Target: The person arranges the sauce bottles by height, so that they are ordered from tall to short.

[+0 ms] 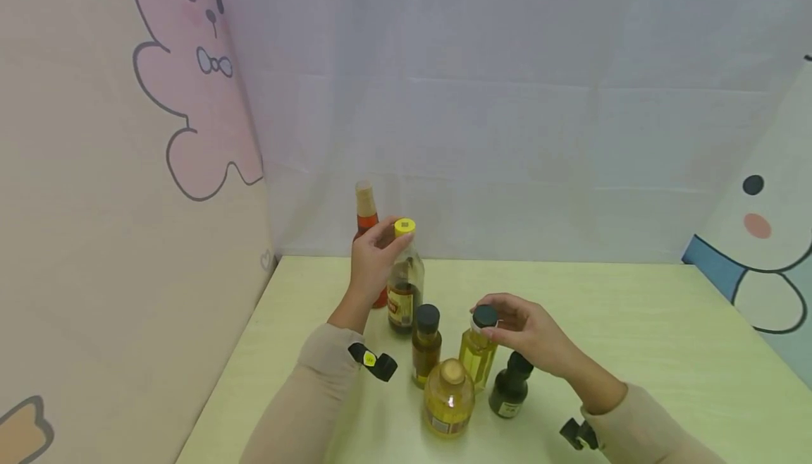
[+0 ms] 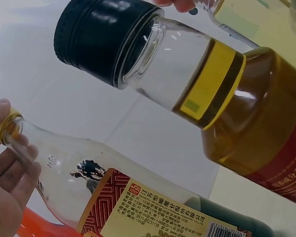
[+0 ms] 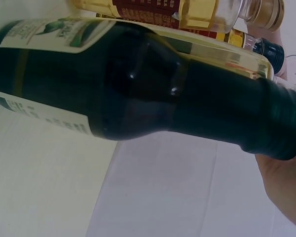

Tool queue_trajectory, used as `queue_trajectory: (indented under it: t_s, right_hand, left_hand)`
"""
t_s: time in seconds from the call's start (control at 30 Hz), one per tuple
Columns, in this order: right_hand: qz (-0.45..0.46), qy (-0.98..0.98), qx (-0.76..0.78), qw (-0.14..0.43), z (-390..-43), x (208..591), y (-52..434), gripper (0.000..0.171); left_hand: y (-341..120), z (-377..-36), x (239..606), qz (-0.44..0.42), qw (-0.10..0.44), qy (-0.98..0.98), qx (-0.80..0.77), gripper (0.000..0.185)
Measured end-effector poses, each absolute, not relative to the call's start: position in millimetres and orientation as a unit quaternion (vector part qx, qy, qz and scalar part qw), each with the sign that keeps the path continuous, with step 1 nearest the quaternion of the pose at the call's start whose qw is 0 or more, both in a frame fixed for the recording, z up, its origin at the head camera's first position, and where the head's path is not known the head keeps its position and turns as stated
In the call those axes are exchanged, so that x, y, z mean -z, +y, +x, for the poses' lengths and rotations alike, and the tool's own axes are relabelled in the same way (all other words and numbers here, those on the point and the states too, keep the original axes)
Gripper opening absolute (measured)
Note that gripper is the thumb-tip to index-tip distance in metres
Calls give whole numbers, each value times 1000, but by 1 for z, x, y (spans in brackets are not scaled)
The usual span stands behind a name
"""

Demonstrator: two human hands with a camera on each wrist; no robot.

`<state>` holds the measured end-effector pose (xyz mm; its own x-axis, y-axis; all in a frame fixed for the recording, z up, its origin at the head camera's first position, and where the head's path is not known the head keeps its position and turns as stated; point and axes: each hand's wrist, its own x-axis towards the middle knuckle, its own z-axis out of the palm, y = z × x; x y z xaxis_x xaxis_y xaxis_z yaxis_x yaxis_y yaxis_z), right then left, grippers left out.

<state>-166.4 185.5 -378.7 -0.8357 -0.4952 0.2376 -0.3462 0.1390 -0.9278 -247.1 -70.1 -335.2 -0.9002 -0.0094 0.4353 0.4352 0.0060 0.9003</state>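
My left hand [image 1: 373, 263] pinches the neck of a tall clear bottle [image 1: 401, 305] just under its yellow cap; dark liquid fills the lower part. In the left wrist view, thumb and fingers lie round the neck, and the back label of this bottle [image 2: 158, 202] shows Chinese print. With my right hand [image 1: 536, 333] I hold a bottle of yellow oil [image 1: 477, 359] by its dark-capped top. A small dark bottle [image 1: 509, 388] stands just beneath that hand and covers much of the right wrist view. Both held bottles appear upright at the table.
Behind the left hand stands a red bottle [image 1: 366, 223] with a pale cap. Between the hands are a brown bottle [image 1: 426, 352] with a black cap and, nearer, a round yellow bottle [image 1: 449, 400] with a gold cap. The pale table [image 1: 634, 323] meets a curtain [image 1: 495, 132] behind.
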Motion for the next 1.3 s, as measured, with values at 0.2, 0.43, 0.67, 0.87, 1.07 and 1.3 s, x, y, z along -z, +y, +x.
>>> queue_trajectory:
  t_s: [0.2,0.43,0.67,0.87,1.07,1.3]
  right_hand:
    - [-281,754,590,61,-166,377,186,31]
    - [-278,754,591,63,-166,377,187,31]
    - [-279,756,590,56,-166,379,188,30]
    - [-275,760,586,52,-165,378,187,30]
    - [-274,760,587,52,-164,378,187,31]
    - [-275,758,589,52,-164,378,187,31]
  left_hand:
    - [-66,-246,326,-139,161,-716,665,33]
    - [-63,-253,324,-132,155,-730,652,31]
    - [-61,-273,337,-140,161,-719,661,30]
    - [-60,-295,354,-136,184,-717,658,28]
    - [-58,-301,359,-133,191,-723,651,27]
    - [-57,-307,361,-135,198,-726,645,27]
